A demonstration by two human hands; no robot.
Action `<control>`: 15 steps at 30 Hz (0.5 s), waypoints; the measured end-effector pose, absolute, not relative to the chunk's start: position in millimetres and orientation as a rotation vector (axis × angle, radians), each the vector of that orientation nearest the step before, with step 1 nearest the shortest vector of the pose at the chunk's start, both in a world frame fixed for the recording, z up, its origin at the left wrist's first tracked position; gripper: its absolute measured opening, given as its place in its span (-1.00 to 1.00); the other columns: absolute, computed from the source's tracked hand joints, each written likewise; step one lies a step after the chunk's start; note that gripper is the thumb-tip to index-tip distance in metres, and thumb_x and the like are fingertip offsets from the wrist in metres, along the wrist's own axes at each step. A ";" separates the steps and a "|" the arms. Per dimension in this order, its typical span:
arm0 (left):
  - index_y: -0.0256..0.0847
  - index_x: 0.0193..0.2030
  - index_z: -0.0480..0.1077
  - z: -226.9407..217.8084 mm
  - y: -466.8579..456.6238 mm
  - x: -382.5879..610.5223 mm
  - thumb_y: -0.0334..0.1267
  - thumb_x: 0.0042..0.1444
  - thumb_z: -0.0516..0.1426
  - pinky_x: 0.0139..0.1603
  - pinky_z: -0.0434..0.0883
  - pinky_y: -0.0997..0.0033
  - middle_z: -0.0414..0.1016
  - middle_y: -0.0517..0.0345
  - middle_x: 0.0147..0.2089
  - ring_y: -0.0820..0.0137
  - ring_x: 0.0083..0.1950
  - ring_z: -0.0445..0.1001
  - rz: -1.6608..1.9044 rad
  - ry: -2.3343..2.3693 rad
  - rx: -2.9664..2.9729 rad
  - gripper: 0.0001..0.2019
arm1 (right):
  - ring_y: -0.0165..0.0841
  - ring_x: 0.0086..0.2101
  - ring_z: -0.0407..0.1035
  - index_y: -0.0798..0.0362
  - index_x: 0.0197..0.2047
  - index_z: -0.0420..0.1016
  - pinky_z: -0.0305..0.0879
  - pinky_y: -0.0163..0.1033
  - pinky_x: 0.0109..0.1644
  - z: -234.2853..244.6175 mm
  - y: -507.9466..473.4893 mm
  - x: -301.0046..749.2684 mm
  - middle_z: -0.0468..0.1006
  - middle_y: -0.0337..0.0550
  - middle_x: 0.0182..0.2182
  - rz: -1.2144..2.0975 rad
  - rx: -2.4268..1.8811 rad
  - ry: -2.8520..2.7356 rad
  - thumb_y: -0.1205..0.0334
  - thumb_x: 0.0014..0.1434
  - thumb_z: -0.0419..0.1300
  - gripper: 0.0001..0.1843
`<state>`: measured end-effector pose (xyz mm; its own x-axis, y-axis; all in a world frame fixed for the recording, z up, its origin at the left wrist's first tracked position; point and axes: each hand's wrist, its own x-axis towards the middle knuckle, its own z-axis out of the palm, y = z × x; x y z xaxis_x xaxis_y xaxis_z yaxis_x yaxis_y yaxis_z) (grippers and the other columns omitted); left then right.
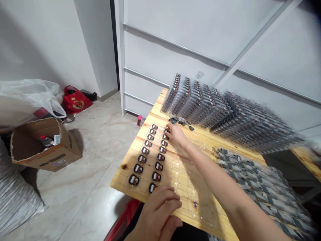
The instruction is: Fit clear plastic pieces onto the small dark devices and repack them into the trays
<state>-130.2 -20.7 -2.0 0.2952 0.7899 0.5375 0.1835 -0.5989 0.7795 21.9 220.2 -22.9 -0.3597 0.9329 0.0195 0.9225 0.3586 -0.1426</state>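
A clear plastic tray [184, 179] lies on the wooden table, with two columns of small black-rimmed oval pieces in brown and white. My right hand [177, 133] reaches to the far end of the second column. Its fingers close on a small black-rimmed piece [167, 131], which they partly hide. At the table's near edge, my left hand [160, 209] rests beside the nearest piece [152, 188] of that column. Its fingers are curled in, and anything inside them is hidden. Several loose dark pieces [182, 123] lie just beyond my right hand.
Filled clear trays stand stacked on edge [193, 97] along the back, with more [253, 120] at the right. A heap of dark and grey pieces [258, 187] covers the right side. Left on the floor are a cardboard box [54, 155] and a red bag [76, 100].
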 end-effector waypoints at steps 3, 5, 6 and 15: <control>-0.21 -0.02 0.31 -8.0 -17.3 -124.0 -0.38 0.09 0.06 0.05 0.33 0.38 0.36 -0.04 -0.03 0.32 0.03 0.33 1.346 0.914 1.739 -0.71 | -0.32 -0.28 0.26 0.22 -0.20 0.41 0.09 -0.35 -0.19 -14.2 217.6 24.3 0.45 -0.07 -0.35 0.170 -1.639 -2.502 0.42 -0.02 0.12 -0.74; -0.20 -0.02 0.32 -10.4 -8.6 -116.6 -0.34 0.13 0.02 0.04 0.34 0.36 0.34 -0.04 -0.01 0.33 0.02 0.34 1.383 0.992 1.395 -0.73 | -0.28 -0.22 0.25 0.23 -0.13 0.39 0.10 -0.32 -0.14 -0.8 209.8 25.7 0.45 -0.07 -0.31 0.169 -1.585 -2.485 0.41 -0.02 0.13 -0.68; -0.21 -0.03 0.32 -10.5 -2.0 -112.0 -0.30 0.14 0.01 0.04 0.33 0.34 0.34 -0.04 -0.02 0.32 0.01 0.35 1.397 1.011 1.170 -0.75 | -0.28 -0.19 0.24 0.22 -0.10 0.38 0.11 -0.31 -0.11 8.2 203.4 26.2 0.44 -0.08 -0.29 0.168 -1.559 -2.480 0.40 -0.02 0.13 -0.66; -0.20 0.04 0.25 11.7 45.1 -72.1 -0.21 0.11 0.10 0.03 0.34 0.30 0.34 -0.01 0.01 0.37 -0.04 0.39 1.496 0.486 0.240 -0.65 | -0.33 -0.23 0.28 0.14 -0.08 0.34 0.22 -0.25 -0.13 76.1 110.7 29.4 0.42 -0.12 -0.30 0.313 -1.103 -2.535 0.45 -0.04 0.11 -0.61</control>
